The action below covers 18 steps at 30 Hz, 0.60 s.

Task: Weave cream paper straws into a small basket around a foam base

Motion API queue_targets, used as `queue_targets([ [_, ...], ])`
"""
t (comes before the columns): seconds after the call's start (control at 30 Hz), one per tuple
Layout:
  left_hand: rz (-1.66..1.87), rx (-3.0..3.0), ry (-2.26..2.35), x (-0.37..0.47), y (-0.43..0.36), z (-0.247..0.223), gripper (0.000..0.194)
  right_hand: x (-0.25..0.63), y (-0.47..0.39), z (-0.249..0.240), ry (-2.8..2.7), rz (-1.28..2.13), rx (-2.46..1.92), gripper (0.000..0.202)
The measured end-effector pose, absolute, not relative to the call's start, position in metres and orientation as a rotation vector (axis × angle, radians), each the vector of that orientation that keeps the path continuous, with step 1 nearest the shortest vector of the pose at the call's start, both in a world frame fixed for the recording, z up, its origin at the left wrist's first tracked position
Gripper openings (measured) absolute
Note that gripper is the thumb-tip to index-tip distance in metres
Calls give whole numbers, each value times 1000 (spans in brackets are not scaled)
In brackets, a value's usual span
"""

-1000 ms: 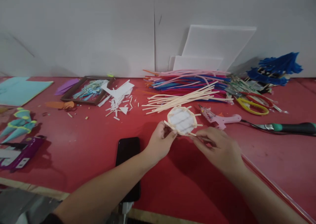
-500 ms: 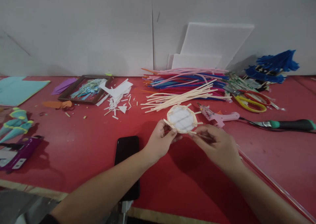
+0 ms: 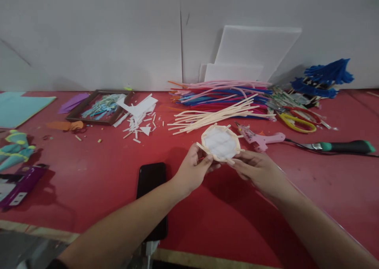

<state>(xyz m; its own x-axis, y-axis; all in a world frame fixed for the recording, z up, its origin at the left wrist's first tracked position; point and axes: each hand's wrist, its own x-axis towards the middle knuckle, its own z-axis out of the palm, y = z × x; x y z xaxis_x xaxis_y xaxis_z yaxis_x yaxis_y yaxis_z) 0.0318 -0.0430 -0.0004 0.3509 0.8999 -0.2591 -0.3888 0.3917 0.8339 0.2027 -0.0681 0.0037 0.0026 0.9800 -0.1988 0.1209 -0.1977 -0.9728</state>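
Note:
Above the red table I hold up a small round basket-like piece (image 3: 221,143), with a white base and a cream pipe-cleaner rim from which several short ends stick out. My left hand (image 3: 195,168) pinches its lower left edge between thumb and fingers. At the lower right edge, my right hand (image 3: 251,166) has thumb and fingers closed on the rim near one of the ends. Just behind the piece lies a loose bundle of cream pipe cleaners (image 3: 213,115). A pink glue gun (image 3: 266,140) rests to the right of it.
A black phone (image 3: 152,182) lies by my left forearm. Colored pipe cleaners (image 3: 222,91), yellow-and-red-handled scissors (image 3: 297,123) and a green-black handled tool (image 3: 346,146) lie behind and right. White paper scraps (image 3: 139,111) and a brown frame (image 3: 115,119) are left; a purple device (image 3: 25,186) sits far left.
My right hand has moved slightly left and closed in on the rim of the round piece. The piece has tilted a little; my left hand keeps its hold.

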Motion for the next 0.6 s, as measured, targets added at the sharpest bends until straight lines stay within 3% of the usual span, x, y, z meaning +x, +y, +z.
queue_targets([
  [0.6, 948, 939, 715, 29, -43, 4, 46, 188, -71, 3, -847, 1442, -1275, 38],
])
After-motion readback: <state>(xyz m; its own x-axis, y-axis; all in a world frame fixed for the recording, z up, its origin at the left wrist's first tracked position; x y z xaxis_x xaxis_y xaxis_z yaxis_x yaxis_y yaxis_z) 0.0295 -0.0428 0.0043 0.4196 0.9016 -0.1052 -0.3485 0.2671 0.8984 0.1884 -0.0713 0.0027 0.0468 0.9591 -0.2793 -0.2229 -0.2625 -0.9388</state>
